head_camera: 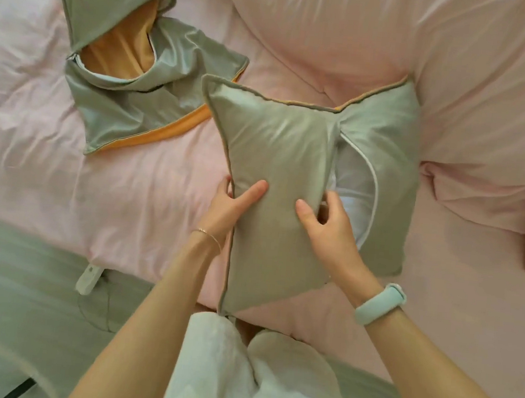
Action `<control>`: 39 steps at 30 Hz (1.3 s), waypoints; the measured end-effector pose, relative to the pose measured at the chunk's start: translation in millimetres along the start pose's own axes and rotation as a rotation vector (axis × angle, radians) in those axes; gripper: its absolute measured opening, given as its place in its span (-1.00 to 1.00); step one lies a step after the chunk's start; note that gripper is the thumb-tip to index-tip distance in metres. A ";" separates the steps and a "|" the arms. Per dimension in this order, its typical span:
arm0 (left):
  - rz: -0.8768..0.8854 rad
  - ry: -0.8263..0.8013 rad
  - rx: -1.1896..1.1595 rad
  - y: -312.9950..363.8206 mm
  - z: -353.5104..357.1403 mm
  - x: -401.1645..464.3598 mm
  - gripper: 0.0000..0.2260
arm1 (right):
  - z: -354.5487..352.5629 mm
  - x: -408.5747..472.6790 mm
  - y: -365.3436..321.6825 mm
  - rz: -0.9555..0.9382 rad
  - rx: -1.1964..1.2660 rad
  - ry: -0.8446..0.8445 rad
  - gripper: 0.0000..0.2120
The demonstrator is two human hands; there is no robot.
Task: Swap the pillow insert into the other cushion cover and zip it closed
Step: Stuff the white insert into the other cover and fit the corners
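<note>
Stuffed grey-green cushion cover (pixel 275 174) lies on the pink bed (pixel 129 194), right in front of the person. Its long axis runs near-to-far, tilted a bit left at the far end; near corner points at the person's lap, far-left corner points toward the second cover. The zipper opening (pixel 372 182) gapes along the right side, with the white pillow insert (pixel 350 180) showing inside. Left hand (pixel 232 202) grips the cover's left piped edge, thumb on top, fingers curled under. Right hand (pixel 328 223) pinches the cover's fabric flap at the opening, thumb on the front face, fingers tucked in at the gap. Empty cushion cover (pixel 130 100), grey-green with orange lining, lies crumpled and open on the bed, far left, apart from the stuffed one. Teal wristband (pixel 380 304) on the right wrist; thin bracelet (pixel 209 237) on the left.
</note>
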State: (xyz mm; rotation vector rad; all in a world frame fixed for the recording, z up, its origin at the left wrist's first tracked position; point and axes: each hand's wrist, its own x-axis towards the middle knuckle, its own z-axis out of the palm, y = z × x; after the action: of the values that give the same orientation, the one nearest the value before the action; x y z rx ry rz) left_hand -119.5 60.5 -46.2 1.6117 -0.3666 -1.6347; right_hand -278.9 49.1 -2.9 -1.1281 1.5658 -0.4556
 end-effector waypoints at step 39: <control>-0.315 0.588 0.693 -3.8 -16.5 201.4 -0.51 | 126.0 284.5 23.8 -1.065 -1.163 0.235 -0.68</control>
State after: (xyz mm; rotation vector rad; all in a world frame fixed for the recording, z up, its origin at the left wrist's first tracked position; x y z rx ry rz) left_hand -80.0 -72.2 -193.6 2.6897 -0.4018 -1.2064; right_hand -159.5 -144.9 -216.3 -2.9220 1.2546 -0.3242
